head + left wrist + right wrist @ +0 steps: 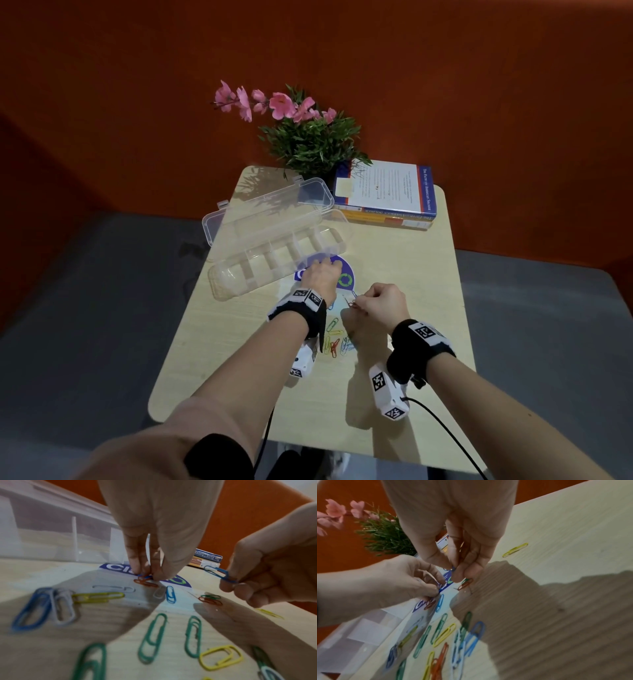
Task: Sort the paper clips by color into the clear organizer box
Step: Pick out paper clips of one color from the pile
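The clear organizer box point(219, 284) lies open on the table's left side, lid folded back, and its compartments look bare. Just right of it, my left hand point(325, 263) reaches down onto a blue and white card point(346, 279). In the left wrist view its fingertips point(137, 569) pinch a blue paper clip point(143, 575) lying over a red clip point(145, 583). My right hand point(229, 581) is raised beside it and pinches another blue clip point(216, 572). Several loose clips point(334, 339) in green, yellow, blue, red and white lie between my wrists.
Stacked books point(387, 195) and a plant with pink flowers point(308, 137) stand at the table's far edge. One yellow clip point(515, 549) lies apart to the right. A red clip and a green clip point(211, 599) lie under my right hand. A cable trails from my right wrist.
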A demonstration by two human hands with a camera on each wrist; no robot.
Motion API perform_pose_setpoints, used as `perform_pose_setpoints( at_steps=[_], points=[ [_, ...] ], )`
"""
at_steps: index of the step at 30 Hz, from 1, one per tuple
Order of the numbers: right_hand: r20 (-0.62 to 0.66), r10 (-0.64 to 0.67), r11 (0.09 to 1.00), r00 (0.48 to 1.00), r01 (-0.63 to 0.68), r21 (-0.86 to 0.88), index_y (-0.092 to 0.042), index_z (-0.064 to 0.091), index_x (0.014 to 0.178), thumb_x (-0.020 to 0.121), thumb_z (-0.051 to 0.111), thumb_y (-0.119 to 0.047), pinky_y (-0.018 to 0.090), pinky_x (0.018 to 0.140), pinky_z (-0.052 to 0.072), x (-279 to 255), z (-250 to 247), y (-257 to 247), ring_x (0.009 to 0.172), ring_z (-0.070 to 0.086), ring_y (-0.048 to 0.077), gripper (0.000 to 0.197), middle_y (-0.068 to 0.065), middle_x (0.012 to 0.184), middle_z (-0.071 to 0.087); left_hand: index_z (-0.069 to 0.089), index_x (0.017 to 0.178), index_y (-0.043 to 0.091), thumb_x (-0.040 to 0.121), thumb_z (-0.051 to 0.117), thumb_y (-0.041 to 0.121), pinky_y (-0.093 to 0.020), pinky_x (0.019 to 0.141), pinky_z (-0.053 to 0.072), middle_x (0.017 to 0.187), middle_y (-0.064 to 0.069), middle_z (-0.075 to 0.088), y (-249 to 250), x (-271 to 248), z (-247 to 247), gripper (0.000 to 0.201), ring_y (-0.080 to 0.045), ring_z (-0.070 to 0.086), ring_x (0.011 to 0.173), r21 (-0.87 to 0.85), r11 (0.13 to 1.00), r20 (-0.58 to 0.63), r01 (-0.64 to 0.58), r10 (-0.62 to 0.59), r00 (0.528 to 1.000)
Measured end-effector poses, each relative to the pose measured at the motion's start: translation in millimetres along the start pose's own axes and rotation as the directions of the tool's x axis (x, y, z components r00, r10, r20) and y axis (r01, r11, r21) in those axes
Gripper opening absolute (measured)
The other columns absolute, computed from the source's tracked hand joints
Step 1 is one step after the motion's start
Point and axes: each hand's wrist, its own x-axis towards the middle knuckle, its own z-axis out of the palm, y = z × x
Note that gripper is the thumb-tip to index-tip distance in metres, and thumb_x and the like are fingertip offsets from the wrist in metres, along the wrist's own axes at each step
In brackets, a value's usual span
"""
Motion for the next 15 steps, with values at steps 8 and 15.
perform_pose_setpoints(
  at_steps=[8,15],
  points=[
    [0.031,0.080,0.964,0.996,-0.085,0.252,-0.005,0.059,0.070,0.072,0.063,0.003,0.047,0.073,0.060,-19.5,-2.0,16.9,0.069,0.069,0.038,0.009,0.029,0.079,0.069,0.049,0.124,0.000,0.083,0.057,-0.011,-0.042,0.093,0.048,0.129,-0.021,0.053,1.2,-3.2,-6.5,0.043,-0.037,0.054,0.118,0.029,0.999,0.044,-0.024,0.022,0.999],
    [0.280,0.110,0.797,0.954,-0.253,0.549,0.005,0.059,0.102,0.088,0.031,0.014,0.041,0.062,0.059,-37.9,-10.6,18.6,0.058,0.051,0.028,0.032,0.024,0.085,0.059,0.038,0.136,0.000,0.080,0.062,-0.011,-0.044,0.096,0.049,0.136,-0.024,0.042,2.5,-4.3,-7.2,0.061,-0.039,0.050,0.122,0.082,0.994,0.045,-0.068,0.064,0.997]
  ],
)
